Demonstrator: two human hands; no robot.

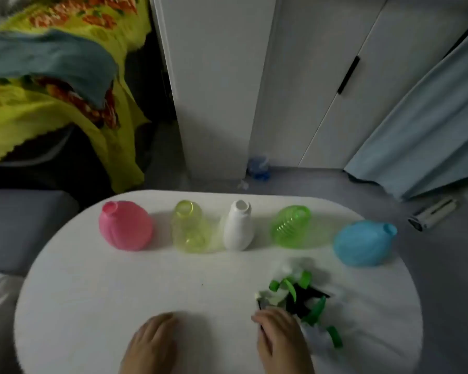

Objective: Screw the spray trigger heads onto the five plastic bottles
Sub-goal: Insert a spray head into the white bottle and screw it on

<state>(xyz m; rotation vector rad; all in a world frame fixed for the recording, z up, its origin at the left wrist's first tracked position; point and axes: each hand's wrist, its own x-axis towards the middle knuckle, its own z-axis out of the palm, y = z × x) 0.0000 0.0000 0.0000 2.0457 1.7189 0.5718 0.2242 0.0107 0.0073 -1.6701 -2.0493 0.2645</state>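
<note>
Both hands lie at six o'clock on the table (92, 292): left hand (153, 344) flat and empty, right hand (280, 344) touching the trigger heads (297, 295), grip unclear. Five uncapped bottles (238, 228) line twelve o'clock.

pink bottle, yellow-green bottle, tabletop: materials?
Pink bottle: opaque plastic, seemingly matte, ridged sides. Yellow-green bottle: clear tinted plastic; its base shows through the wall. Tabletop: white, matte, no glare; could be cloth or laminate, too blurred to tell.
</note>
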